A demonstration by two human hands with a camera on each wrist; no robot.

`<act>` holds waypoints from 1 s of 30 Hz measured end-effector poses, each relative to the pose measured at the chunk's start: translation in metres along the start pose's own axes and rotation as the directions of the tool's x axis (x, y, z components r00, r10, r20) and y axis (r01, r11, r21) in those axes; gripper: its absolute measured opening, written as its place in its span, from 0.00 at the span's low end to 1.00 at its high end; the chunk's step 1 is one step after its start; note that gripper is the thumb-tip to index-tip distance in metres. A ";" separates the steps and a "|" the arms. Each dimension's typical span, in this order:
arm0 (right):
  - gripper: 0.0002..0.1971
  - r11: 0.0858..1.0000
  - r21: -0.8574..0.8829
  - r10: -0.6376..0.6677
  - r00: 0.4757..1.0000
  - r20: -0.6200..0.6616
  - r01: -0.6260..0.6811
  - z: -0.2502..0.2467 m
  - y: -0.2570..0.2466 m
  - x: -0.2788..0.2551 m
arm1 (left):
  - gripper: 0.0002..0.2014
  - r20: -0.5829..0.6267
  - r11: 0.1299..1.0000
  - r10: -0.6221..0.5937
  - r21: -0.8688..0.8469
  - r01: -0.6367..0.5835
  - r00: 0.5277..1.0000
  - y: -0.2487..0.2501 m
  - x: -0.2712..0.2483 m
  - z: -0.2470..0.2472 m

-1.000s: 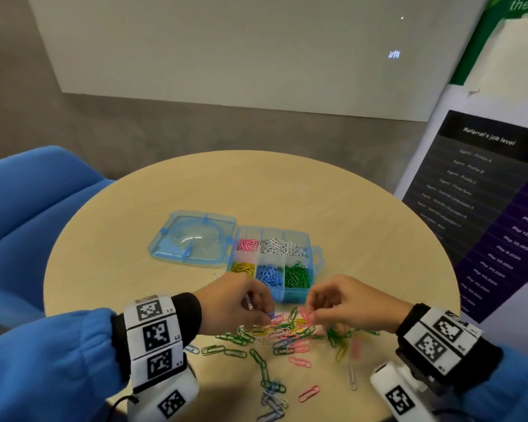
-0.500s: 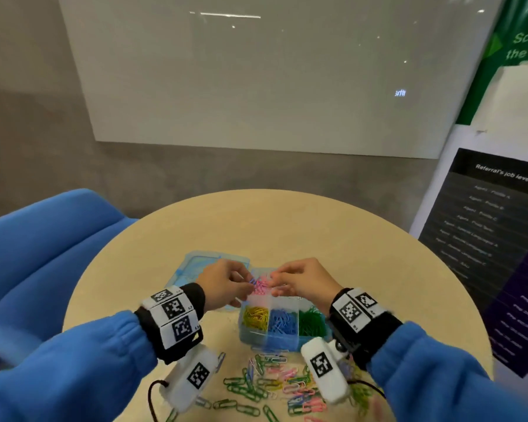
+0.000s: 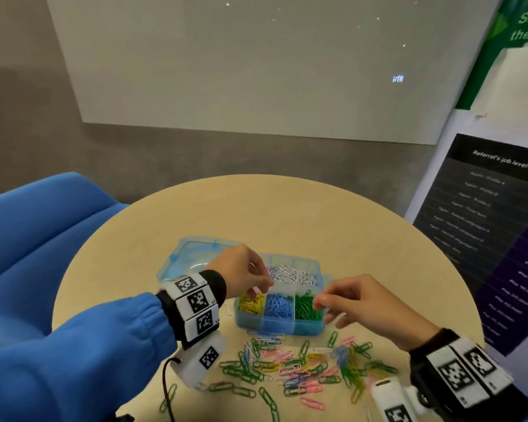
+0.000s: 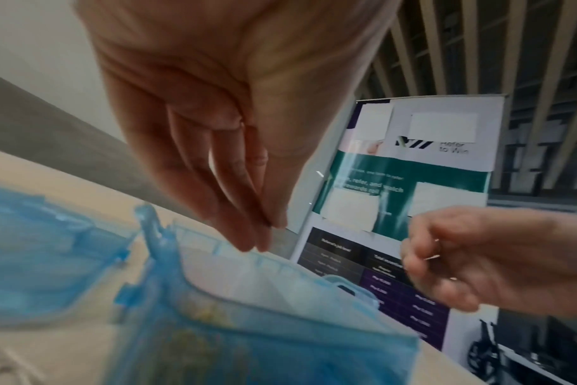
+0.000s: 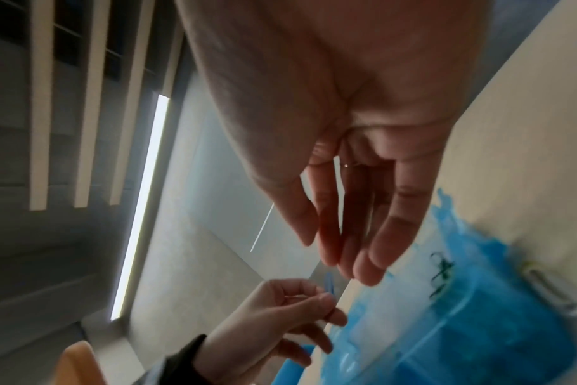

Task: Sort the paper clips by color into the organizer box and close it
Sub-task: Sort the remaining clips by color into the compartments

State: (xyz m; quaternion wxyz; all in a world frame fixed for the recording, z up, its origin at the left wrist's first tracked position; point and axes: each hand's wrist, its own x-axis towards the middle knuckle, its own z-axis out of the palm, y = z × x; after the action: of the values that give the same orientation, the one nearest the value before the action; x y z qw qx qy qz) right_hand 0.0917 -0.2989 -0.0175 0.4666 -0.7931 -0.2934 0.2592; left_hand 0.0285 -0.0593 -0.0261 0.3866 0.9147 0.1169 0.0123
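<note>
The blue organizer box (image 3: 275, 327) stands open on the round table, its lid (image 3: 189, 260) lying flat to the left. Yellow (image 3: 252, 303), blue (image 3: 279, 304), green (image 3: 305, 306) and white clips (image 3: 293, 275) fill separate compartments. My left hand (image 3: 265, 280) covers the back-left one and pinches what looks like a blue clip (image 5: 328, 282). My right hand (image 3: 320, 303) hovers over the green compartment. In the right wrist view its fingers (image 5: 372, 260) are loosely extended and hold nothing. A mixed pile of loose clips (image 3: 302, 363) lies in front of the box.
The round wooden table (image 3: 287, 214) has bare surface behind the box. A blue chair (image 3: 43, 233) stands at the left, and a printed banner (image 3: 500, 223) at the right close to the table's edge. A grey wall is behind.
Both hands went from the loose pile up to the box's back-left compartment. My right hand has since drawn back to the right, over the green compartment. The left hand stays at the back.
</note>
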 end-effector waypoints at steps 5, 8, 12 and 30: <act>0.05 0.965 -0.261 -0.028 0.999 0.016 0.031 -0.006 0.016 -0.018 | 0.16 0.038 0.988 0.064 0.139 -0.069 0.997 0.009 -0.022 0.011; 0.02 0.895 -0.425 -0.098 0.989 0.112 0.137 0.000 0.017 -0.025 | 0.14 0.032 0.962 0.141 0.232 -0.145 0.989 0.015 -0.036 0.014; 0.02 0.760 -0.608 -0.108 0.967 0.230 0.229 0.011 0.025 -0.027 | 0.09 0.137 0.855 0.223 0.447 -0.261 0.965 0.018 -0.056 0.027; 0.08 0.636 -0.743 0.059 0.947 0.315 0.208 0.013 0.033 -0.022 | 0.08 0.265 0.771 0.156 0.569 -0.285 0.951 0.013 -0.059 0.063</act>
State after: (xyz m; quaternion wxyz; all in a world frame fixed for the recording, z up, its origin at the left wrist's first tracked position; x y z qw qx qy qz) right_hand 0.0752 -0.3199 -0.0491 0.0438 -0.8515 -0.4778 0.2115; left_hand -0.0190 -0.1259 -0.0567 0.0823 0.9933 -0.0339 -0.0733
